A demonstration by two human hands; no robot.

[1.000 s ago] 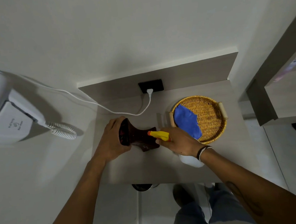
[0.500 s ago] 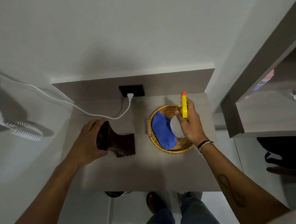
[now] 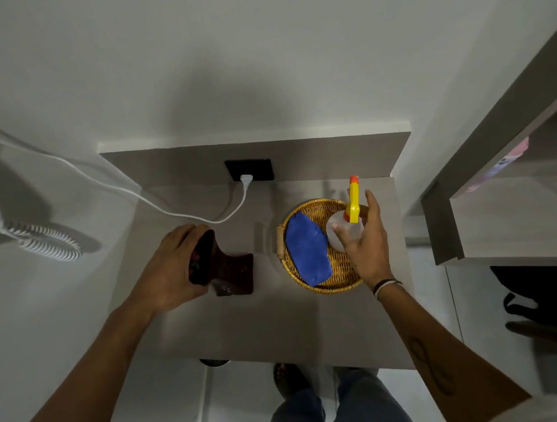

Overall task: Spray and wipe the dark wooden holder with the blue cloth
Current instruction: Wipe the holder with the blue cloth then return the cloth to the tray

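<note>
The dark wooden holder [image 3: 223, 269] is seen on the grey worktop [image 3: 245, 325], well to the left of the wicker basket [image 3: 338, 279], with its flat square base turned toward the basket and its narrower end raised. That raised end is gripped by the left hand [image 3: 172, 267], the fingers [image 3: 181, 234] curled over the top and closed around it.

The blue cloth [image 3: 308, 253] is laid inside the wicker basket, against the basket's left half, loosely folded and touched by no hand. In the right half of the basket a spray bottle [image 3: 346, 230] is found, its pale rounded body topped by a yellow trigger head with an orange nozzle that points away from the person. The right hand [image 3: 367, 245] is placed at the bottle, over the basket's right rim: the thumb is pressed to the pale body, while the other fingers [image 3: 373, 204] are spread loosely behind the yellow head. Whether the bottle is being borne by the hand or by the basket cannot be told.

Behind the basket, on the upright back panel, a black socket [image 3: 249, 170] is fitted, and a white plug and cable [image 3: 158, 204] are run from it toward the left wall, past a coiled white cord [image 3: 47, 240].
</note>
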